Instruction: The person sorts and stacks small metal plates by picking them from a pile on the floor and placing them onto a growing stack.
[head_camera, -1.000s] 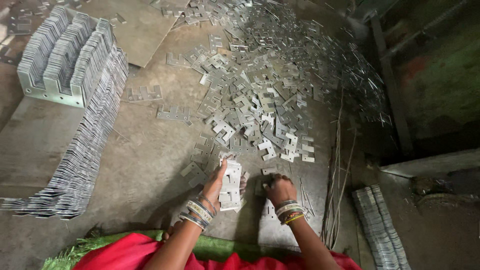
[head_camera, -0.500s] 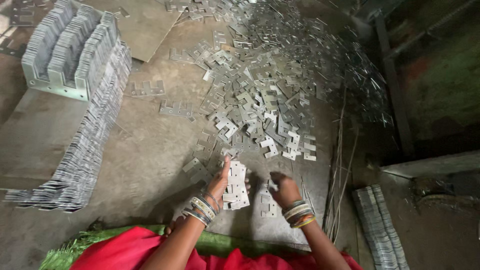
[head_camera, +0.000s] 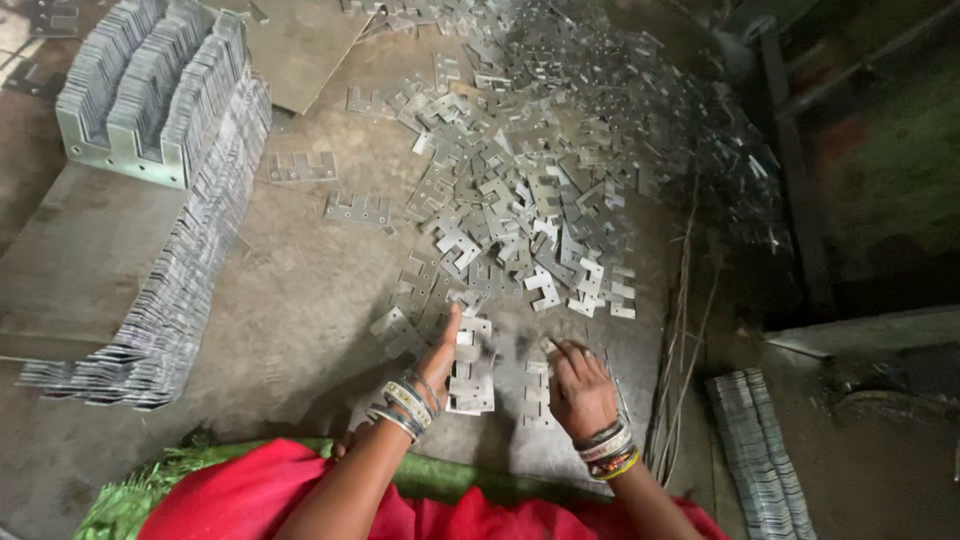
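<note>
My left hand (head_camera: 437, 358) rests edge-on against a small stack of notched metal plates (head_camera: 472, 372) on the floor, steadying its left side. My right hand (head_camera: 578, 388) lies fingers-down on a flat notched plate (head_camera: 536, 392) just right of that stack, fingertips curled on it. Both wrists wear several bangles. A wide heap of loose stamped metal plates (head_camera: 530, 180) spreads ahead of both hands.
A long leaning row of stacked plates (head_camera: 190, 250) and a block of upright plates (head_camera: 150, 90) stand at the left. Thin wire rods (head_camera: 680, 340) lie right of my hands. Another plate bundle (head_camera: 760, 450) sits at lower right. Red cloth (head_camera: 330, 500) covers my lap.
The view has shifted slightly. My right hand has moved down from a loose plate to press on the flat plate beside the stack; my left hand stays against the stack.
</note>
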